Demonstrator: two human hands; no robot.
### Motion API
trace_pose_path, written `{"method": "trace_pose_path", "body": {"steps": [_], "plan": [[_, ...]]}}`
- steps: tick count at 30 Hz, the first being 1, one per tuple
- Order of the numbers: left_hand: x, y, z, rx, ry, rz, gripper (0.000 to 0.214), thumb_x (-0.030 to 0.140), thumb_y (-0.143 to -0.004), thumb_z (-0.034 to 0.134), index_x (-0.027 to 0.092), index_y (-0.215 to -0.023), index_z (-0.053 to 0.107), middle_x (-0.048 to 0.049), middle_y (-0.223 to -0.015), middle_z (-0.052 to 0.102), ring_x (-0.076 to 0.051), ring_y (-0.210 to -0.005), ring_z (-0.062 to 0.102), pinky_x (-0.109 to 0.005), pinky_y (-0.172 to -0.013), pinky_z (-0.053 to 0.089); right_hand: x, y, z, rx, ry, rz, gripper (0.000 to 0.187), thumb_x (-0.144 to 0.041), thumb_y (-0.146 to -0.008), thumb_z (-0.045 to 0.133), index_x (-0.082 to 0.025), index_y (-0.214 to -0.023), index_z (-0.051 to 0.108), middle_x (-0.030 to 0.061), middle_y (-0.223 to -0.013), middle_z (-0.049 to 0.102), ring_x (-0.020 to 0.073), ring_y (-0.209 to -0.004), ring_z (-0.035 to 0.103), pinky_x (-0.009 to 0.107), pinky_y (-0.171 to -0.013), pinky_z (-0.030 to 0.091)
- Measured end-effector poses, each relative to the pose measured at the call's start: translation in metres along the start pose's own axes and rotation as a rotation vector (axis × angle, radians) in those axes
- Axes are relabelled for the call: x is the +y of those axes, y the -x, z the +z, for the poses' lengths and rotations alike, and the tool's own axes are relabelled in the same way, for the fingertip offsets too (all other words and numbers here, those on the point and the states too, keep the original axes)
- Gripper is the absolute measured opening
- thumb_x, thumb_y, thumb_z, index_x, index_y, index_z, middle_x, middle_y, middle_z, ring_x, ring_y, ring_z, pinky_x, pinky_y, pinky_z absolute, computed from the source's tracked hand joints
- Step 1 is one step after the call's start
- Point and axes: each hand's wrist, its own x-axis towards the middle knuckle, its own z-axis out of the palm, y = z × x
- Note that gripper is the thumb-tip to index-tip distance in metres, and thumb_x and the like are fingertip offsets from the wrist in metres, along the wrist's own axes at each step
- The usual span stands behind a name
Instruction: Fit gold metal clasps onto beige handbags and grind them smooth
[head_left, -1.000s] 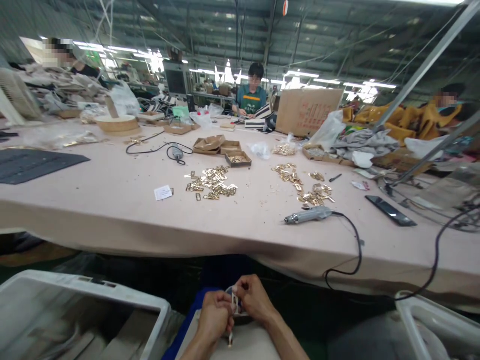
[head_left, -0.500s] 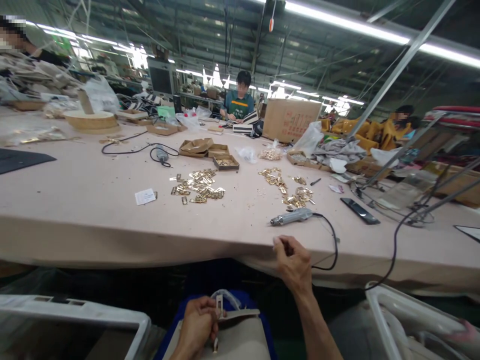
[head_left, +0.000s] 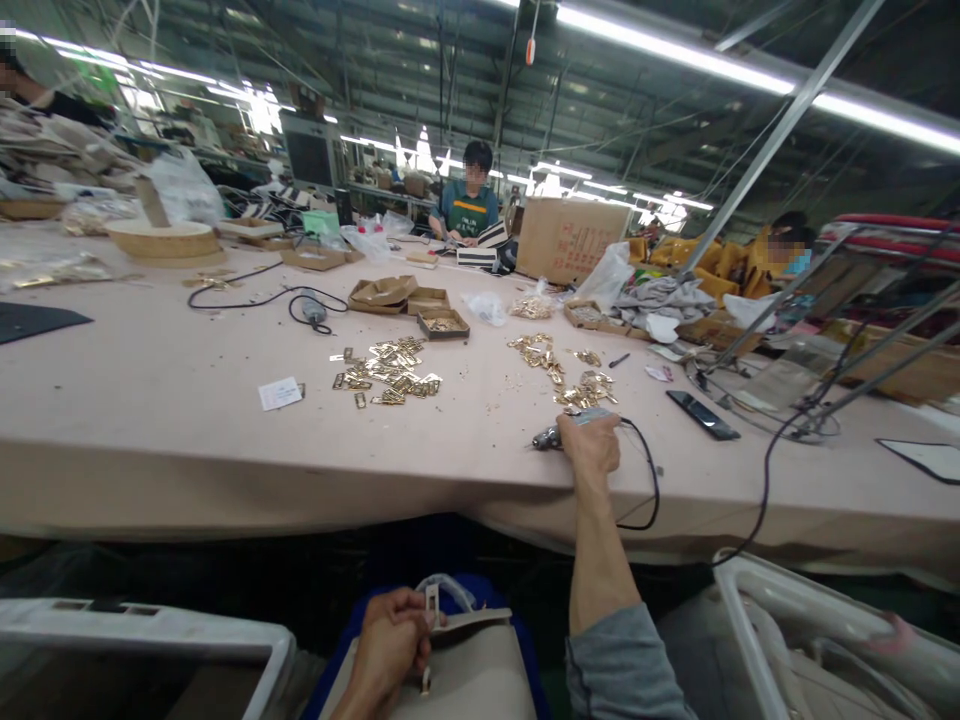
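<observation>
My left hand [head_left: 388, 645] is in my lap, closed on a beige bag piece [head_left: 450, 670] with a small metal buckle [head_left: 432, 603] at its top edge. My right hand [head_left: 591, 448] is stretched out over the near edge of the pink table [head_left: 165, 420]. It rests on a grey electric screwdriver [head_left: 551, 436], fingers curled over its body. The tool's black cord [head_left: 649, 490] loops off the table edge. Just beyond the hand lies a pile of gold metal fittings [head_left: 585, 390].
A second spread of gold buckles [head_left: 386, 370] and a white paper slip [head_left: 280, 393] lie left of centre. Small cardboard boxes [head_left: 442, 322], a black phone [head_left: 703, 414] and cables sit further back. White plastic bins [head_left: 795, 620] flank my knees. Other people work at the far side.
My right hand left the bag piece in my lap, rose to the table edge, then reached onto the screwdriver. My left hand stayed holding the piece.
</observation>
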Motion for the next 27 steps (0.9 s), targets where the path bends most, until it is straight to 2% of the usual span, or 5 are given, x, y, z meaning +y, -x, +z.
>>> {"method": "trace_pose_path", "body": {"steps": [5,12,15,21,27], "plan": [[0.005,0.0,0.001,0.014,0.006,-0.05,0.013,0.026,-0.051,0.062,0.016,-0.058,0.064,-0.0031,-0.04,0.057,-0.012,-0.03,0.042,-0.022,-0.033,0.031,0.013,-0.004,0.0,0.011,-0.098,0.007,0.105,-0.062,-0.074,0.073,-0.003,-0.15,0.031,0.0282,-0.122,0.068,0.0402,-0.119,0.065,0.044,-0.099,0.052],[-0.002,-0.002,-0.002,0.019,0.024,-0.052,0.01,0.02,-0.052,0.058,0.016,-0.06,0.063,-0.0013,-0.042,0.057,-0.012,-0.03,0.043,-0.022,-0.032,0.034,0.007,-0.007,-0.015,-0.01,0.113,-0.165,0.067,-0.066,-0.081,0.066,-0.01,-0.118,0.068,0.0291,-0.114,0.07,0.0438,-0.112,0.067,0.051,-0.091,0.053],[-0.003,-0.003,-0.001,0.032,0.039,-0.046,0.009,0.019,-0.052,0.058,0.017,-0.06,0.061,-0.0044,-0.05,0.064,-0.012,-0.031,0.045,-0.022,-0.031,0.033,-0.025,0.015,-0.005,0.041,-0.018,-0.404,0.051,-0.056,-0.086,0.066,-0.014,-0.116,0.072,0.0195,-0.101,0.075,0.036,-0.101,0.07,0.046,-0.09,0.053],[0.0,-0.002,0.001,0.059,0.008,-0.078,0.008,0.017,-0.051,0.057,0.018,-0.058,0.058,-0.0043,-0.045,0.062,-0.012,-0.029,0.044,-0.021,-0.029,0.028,-0.12,0.098,0.063,-0.396,-0.294,-1.119,0.024,-0.04,-0.09,0.069,-0.022,-0.104,0.077,0.0042,-0.09,0.073,0.0175,-0.08,0.066,0.028,-0.081,0.05],[-0.002,0.001,0.001,0.094,0.004,-0.113,0.009,0.016,-0.053,0.058,0.02,-0.061,0.057,-0.0015,-0.042,0.059,-0.012,-0.026,0.04,-0.021,-0.027,0.025,-0.169,0.138,0.11,-0.415,-0.025,-1.197,0.026,-0.042,-0.094,0.064,-0.021,-0.084,0.075,0.0097,-0.101,0.072,0.0217,-0.092,0.065,0.03,-0.081,0.047]]}}
